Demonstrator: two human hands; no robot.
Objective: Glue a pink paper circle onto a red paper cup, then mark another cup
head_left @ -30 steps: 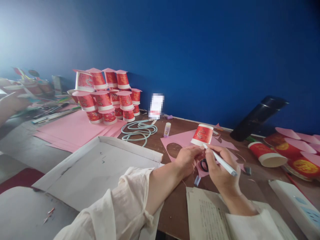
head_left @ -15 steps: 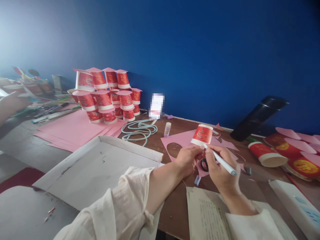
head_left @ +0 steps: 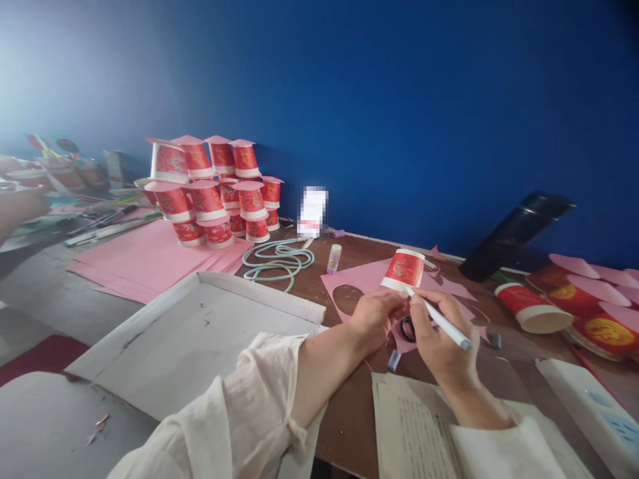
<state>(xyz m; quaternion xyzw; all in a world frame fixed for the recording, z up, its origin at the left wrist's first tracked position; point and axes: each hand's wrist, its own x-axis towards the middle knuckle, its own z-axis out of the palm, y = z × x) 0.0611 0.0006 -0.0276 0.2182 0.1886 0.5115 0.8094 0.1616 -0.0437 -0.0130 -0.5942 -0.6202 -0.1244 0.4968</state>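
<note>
Diagonally held, a slim white pen (head_left: 446,326) aims at an upside-down red paper cup (head_left: 405,268)

The pen's writing end points up and leftward, at the cup's white-banded edge; its long axis slants down to a bluish end on the right. The right hand (head_left: 443,346) grasps it between thumb and fingers. The left hand (head_left: 374,320) has its fingers bent beside the cup's near edge; whether they grip it, I can't tell. The cup is just beyond both hands, its banded wide end toward them, above a pink cut-out paper sheet (head_left: 344,276).

To the left, a shallow white cardboard tray (head_left: 224,352) bears a few small dark marks or scraps. Another red-and-white paper cup (head_left: 522,305) lies on its side at the right, its mouth facing the person. Farther left stands a tiered stack of red paper cups (head_left: 207,199) with pink paper pieces between the layers. Cups at the far left (head_left: 70,174) hold stick-like things, too blurred to name.

A black ring-shaped handle (head_left: 407,328) is partly hidden by the hands. A glowing white screen (head_left: 313,211) is pixelated. Another person's hand (head_left: 20,206), smeared, is cut off at the left edge, as is a white power strip (head_left: 589,406) at the right.
</note>
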